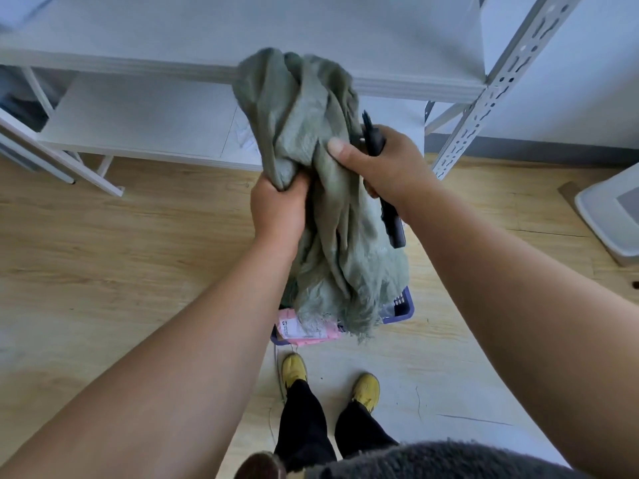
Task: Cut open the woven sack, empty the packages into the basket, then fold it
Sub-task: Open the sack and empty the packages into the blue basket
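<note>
I see the grey-green woven sack [311,188] bunched and crumpled into long vertical folds, held up in the air in front of the white metal shelf unit [145,63]. Its lower edge is frayed into loose threads and hangs just above the blue plastic basket [403,307] on the pale wood-look floor [121,236]. My left hand [278,205] is clenched in a fist around a gathered fold of the cloth at mid height. My right hand [383,164] pinches the sack with the thumb flat on the fabric while the same hand grips a black-handled cutter [389,209] (its tip pokes up past the knuckles, its butt sticks out below the wrist).

The sack covers most of the basket, so I make out only its near rim and right corner. One pink package with a white label [304,328] shows at the basket's front edge; whatever else lies inside is hidden. I cannot tell whether the cutter's blade is out. The sack's upper end is blurred.
</note>
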